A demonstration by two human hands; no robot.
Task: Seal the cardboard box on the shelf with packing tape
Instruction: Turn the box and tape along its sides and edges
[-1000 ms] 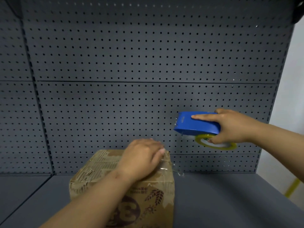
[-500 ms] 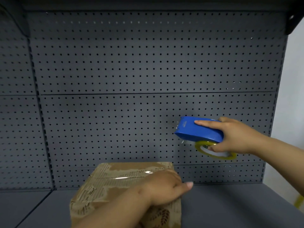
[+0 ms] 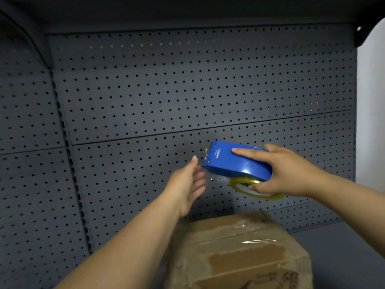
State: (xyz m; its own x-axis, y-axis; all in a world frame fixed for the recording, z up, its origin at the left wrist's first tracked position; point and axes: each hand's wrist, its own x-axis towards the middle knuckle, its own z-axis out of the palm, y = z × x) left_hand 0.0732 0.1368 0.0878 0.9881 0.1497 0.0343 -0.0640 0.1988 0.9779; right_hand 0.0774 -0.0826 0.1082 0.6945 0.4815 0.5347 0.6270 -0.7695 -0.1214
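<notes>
A brown cardboard box (image 3: 239, 253) sits on the grey shelf at the bottom, right of centre, with shiny clear tape across its top. My right hand (image 3: 289, 172) holds a blue tape dispenser (image 3: 233, 161) in the air above the box, with a yellowish tape roll (image 3: 245, 184) under it. My left hand (image 3: 187, 182) is raised with fingers spread, just left of the dispenser's front end, holding nothing. Whether it touches the loose tape end there is unclear.
A dark grey pegboard (image 3: 166, 101) forms the back wall of the shelf. An upper shelf edge (image 3: 187, 9) runs overhead. The shelf surface (image 3: 343, 247) extends right of the box. A pale wall (image 3: 373, 122) lies beyond the right edge.
My left hand has lifted off the box and risen to the dispenser's front end. The view has tilted and shifted, so the box now sits lower and to the right.
</notes>
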